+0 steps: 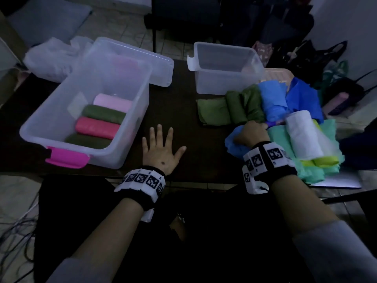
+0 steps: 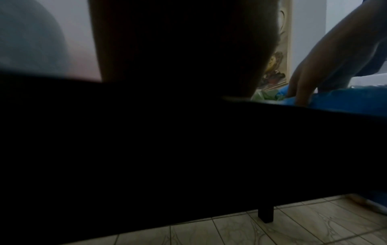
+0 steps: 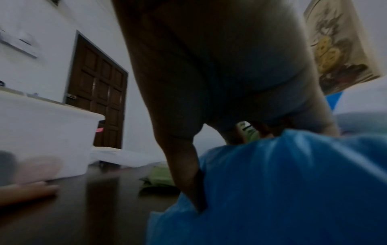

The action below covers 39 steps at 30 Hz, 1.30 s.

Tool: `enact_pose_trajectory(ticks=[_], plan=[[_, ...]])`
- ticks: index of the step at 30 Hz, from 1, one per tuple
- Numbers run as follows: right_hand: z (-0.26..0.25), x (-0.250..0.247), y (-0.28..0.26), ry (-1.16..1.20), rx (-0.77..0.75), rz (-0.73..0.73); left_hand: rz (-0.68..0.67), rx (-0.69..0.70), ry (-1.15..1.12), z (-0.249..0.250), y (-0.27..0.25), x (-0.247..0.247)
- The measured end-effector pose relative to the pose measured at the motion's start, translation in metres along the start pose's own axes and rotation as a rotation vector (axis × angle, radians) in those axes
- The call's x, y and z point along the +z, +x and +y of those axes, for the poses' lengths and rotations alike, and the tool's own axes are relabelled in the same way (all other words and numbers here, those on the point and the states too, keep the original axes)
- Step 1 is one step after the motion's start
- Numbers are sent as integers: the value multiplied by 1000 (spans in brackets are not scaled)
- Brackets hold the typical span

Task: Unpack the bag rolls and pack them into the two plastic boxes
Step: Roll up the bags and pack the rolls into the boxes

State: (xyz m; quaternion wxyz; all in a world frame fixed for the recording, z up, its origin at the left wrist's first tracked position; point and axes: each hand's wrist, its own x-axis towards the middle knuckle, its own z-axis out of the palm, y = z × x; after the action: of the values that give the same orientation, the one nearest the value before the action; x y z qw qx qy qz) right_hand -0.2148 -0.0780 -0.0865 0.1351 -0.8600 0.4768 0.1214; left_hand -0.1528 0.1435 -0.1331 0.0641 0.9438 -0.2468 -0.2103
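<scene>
Your dark table [image 1: 175,111] carries everything. The biggest thing on it is the clear box with the pink latch [image 1: 67,158], at your left: it holds four rolls lying side by side, a pale pink roll [image 1: 113,102] farthest from you, then a dark green roll [image 1: 104,114], a red-pink roll [image 1: 97,127] and another dark green one [image 1: 87,140] nearest the latch. Its clear lid [image 1: 130,58] lies just behind it, partly under the far rim. The second clear box [image 1: 224,68] stands at the far right of the table with nothing visible inside.

In front of that box lies the loose heap: green bags [image 1: 230,107], blue bags [image 1: 285,97], a white roll [image 1: 302,133] on top of mint green bags [image 1: 279,137], and a yellow-green roll [image 1: 324,160] at the near edge.

Your right hand [image 1: 252,131] is curled down onto a light blue bag roll [image 1: 234,141] at the near left corner of the heap, fingers dug into its plastic, thumb pressed against its side. Your left hand [image 1: 161,148] lies flat on the table between the latched box and the heap, fingers spread and straight, holding nothing.
</scene>
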Motion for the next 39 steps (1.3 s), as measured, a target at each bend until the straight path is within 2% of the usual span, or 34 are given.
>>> enact_pose_trajectory(ticks=[8, 14, 18, 22, 24, 25, 27, 29, 31, 32, 35, 39], plan=[[-28, 0, -28, 135, -275, -103, 28, 4, 0, 0, -2, 1], [-59, 10, -40, 326, -360, -144, 60, 15, -27, -1, -1, 2], [-75, 9, -40, 413, -468, -15, -19, 34, -64, -5, 1, -4], [-84, 10, -40, 157, -693, 231, -119, 52, -98, -10, 4, -13], [-86, 11, -41, 59, -738, 263, -133, 60, -109, -12, 5, -15], [-86, 10, -41, 83, -752, 247, -131, 62, -110, -12, 5, -16], [-85, 10, -38, 316, -728, 169, -121, 63, -107, -11, 4, -15], [-84, 8, -34, 690, -623, 106, -110, 58, -113, -10, 3, -16], [-82, 4, -31, 980, -544, 94, -114, 48, -121, -10, 2, -17], [-80, 2, -30, 1058, -552, 96, -125, 44, -123, -9, 2, -18], [-69, -3, -27, 1170, -731, 88, -158, 38, -124, -9, 3, -22], [-58, -2, -24, 1116, -862, 117, -168, 34, -114, -8, 2, -23]])
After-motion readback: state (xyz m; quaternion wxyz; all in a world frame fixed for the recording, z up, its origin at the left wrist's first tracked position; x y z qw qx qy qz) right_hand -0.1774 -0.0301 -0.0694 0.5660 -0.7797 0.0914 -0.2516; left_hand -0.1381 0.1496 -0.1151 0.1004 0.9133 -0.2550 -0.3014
